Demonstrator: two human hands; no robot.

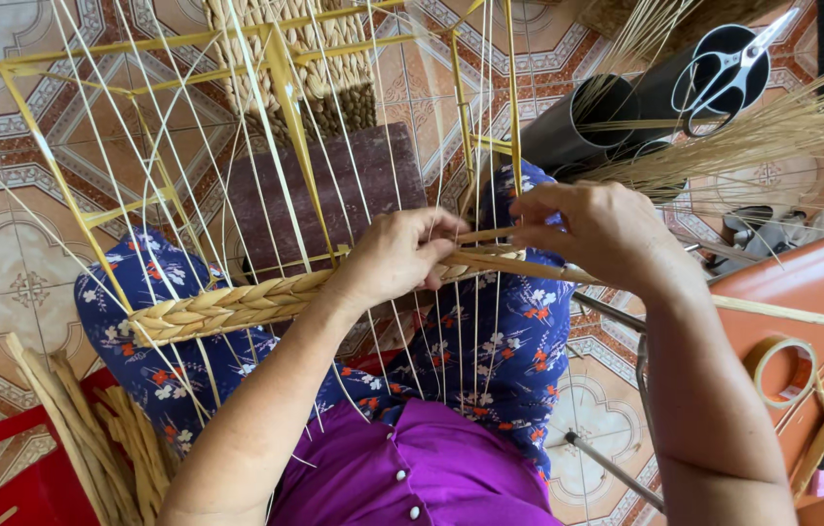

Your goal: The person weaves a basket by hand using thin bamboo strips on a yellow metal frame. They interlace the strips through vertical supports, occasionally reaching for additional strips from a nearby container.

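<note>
The braided band (237, 307) is gripped at its working end by the left hand (397, 258), the fingers closed around the plait where it meets the upright strands (383, 146). A flat loose strip (495, 263) is pinched between thumb and fingers of the right hand (602, 234), just beside the left; the two hands nearly touch. The band's long axis is laid roughly level across the lap, running from the grip toward the left corner of the yellow wire frame (42, 146), so the finished braid lies wholly on the left hand's side. The frame is rested on the knees, clothed in blue flowered cloth (500, 341). Scissors (729, 68) are seen lying on dark tubes (578, 122) at the upper right, well apart; a tape roll (784, 370) is set on the orange seat (821, 282).
</note>
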